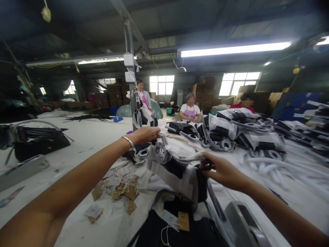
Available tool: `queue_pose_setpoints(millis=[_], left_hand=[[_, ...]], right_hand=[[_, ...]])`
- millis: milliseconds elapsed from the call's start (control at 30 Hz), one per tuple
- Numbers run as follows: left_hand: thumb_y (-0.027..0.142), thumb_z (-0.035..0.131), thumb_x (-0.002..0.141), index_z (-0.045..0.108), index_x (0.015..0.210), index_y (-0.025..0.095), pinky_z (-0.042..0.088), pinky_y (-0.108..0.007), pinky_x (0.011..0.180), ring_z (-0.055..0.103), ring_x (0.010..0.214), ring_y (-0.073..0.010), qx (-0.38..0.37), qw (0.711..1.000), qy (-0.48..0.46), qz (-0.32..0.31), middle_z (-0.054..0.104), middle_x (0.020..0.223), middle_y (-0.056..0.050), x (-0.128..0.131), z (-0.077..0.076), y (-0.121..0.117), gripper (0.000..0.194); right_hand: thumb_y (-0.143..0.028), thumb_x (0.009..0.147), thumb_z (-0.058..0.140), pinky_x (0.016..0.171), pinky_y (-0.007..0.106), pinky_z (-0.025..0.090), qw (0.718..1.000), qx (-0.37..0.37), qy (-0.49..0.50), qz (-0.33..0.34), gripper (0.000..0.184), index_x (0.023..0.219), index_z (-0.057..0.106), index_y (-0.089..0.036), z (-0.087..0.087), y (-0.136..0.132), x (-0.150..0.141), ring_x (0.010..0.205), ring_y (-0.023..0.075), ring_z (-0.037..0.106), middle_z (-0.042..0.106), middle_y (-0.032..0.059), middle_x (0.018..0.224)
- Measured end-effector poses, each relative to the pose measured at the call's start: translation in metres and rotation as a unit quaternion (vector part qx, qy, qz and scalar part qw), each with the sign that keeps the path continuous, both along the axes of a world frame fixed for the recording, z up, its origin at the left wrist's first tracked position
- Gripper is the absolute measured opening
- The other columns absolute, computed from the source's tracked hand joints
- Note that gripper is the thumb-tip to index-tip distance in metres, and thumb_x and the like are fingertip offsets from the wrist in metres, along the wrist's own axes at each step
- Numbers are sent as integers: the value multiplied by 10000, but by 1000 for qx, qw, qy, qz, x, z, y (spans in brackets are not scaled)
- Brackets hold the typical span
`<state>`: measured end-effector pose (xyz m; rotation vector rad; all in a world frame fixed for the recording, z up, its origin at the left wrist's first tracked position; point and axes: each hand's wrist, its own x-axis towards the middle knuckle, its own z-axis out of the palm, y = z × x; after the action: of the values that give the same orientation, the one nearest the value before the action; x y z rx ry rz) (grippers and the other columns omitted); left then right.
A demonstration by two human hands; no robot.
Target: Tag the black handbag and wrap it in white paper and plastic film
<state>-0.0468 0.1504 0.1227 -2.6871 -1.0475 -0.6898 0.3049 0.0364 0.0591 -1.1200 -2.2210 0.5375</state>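
My left hand (145,134), with a silver bracelet on the wrist, reaches far forward and closes on the top of a stack of white and black folded garments (174,161). My right hand (222,169) grips the near right side of the same stack, fingers curled round a black and white piece. The stack sits on a long white table (84,137). Below my hands lies a black garment with a brown paper tag (183,221).
Brown and white hang tags with strings (120,188) are scattered left of the stack. A big heap of packed black and white garments (246,132) fills the right side. Black bags (38,140) lie at left. Three people work at the far end. A pole (131,82) stands mid-table.
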Motion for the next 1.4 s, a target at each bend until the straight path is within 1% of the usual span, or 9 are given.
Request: queue_pose_setpoints(millis=[200, 433, 533, 667, 733, 800, 867, 1167, 1400], left_hand=[[543, 519, 903, 575, 796, 191, 347, -229, 553, 576, 595, -151, -37, 987, -128, 89, 682, 699, -8, -25, 5, -89, 372], [561, 618, 824, 568, 728, 207, 392, -237, 562, 633, 589, -172, -168, 934, -245, 201, 672, 611, 24, -20, -54, -155, 370], [579, 641, 801, 604, 835, 209, 425, -252, 588, 668, 644, -201, -202, 903, -306, 225, 691, 663, 13, -30, -73, -161, 374], [556, 694, 773, 605, 872, 188, 455, -258, 618, 674, 678, -199, -259, 851, -415, 191, 679, 698, 2, -35, -83, -160, 391], [524, 736, 748, 606, 862, 174, 460, -251, 614, 653, 654, -176, -291, 815, -477, 154, 650, 684, 8, -30, -87, -155, 390], [491, 775, 719, 610, 866, 164, 482, -250, 632, 632, 651, -152, -323, 775, -531, 110, 639, 712, 11, -22, -91, -149, 396], [469, 798, 699, 610, 874, 159, 508, -258, 669, 619, 673, -134, -344, 747, -564, 76, 644, 773, 4, -12, -94, -143, 402], [457, 808, 700, 567, 876, 169, 474, -203, 685, 565, 667, -73, -304, 687, -660, 16, 579, 775, 49, 18, -90, -134, 415], [448, 813, 706, 571, 856, 167, 436, -207, 687, 516, 642, -69, -319, 651, -689, -8, 549, 733, 49, 18, -98, -154, 400]], right_hand=[[-373, 760, 659, 808, 321, 497, 995, 28, 94, 27, 263, 911, 614, -162, 25, 81, 3, 828, 189, 617, 649, 40, 855], [-128, 625, 618, 831, 336, 519, 998, 4, 68, 16, 209, 819, 689, -155, -12, 129, -64, 791, 190, 652, 696, 26, 785], [-63, 617, 576, 851, 355, 526, 996, 27, 80, -35, 433, 1015, 692, -187, -24, 112, -65, 924, 218, 658, 713, 55, 989], [-82, 777, 446, 964, 404, 477, 982, 90, 121, -111, 515, 1256, 578, -220, -37, 43, -49, 1120, 221, 595, 617, 91, 1260], [-110, 805, 488, 884, 327, 517, 995, 64, 76, -31, 377, 1099, 675, -255, -49, 0, -48, 974, 188, 654, 703, 38, 1072], [-97, 836, 475, 911, 287, 500, 991, -9, -24, 132, 399, 1121, 684, -283, -65, -36, -54, 1015, 169, 650, 702, 17, 1110], [-74, 848, 451, 961, 277, 467, 971, -56, -99, 213, 457, 1194, 657, -290, -83, -57, -63, 1102, 171, 619, 670, 20, 1206], [-235, 790, 614, 899, 347, 449, 958, -130, -198, 163, 324, 1096, 718, -224, -150, -34, -96, 1018, 270, 631, 719, 75, 1061], [-243, 774, 608, 701, 252, 447, 972, -149, -132, 126, 157, 779, 763, -219, -163, -33, -100, 722, 174, 647, 720, 7, 755]])
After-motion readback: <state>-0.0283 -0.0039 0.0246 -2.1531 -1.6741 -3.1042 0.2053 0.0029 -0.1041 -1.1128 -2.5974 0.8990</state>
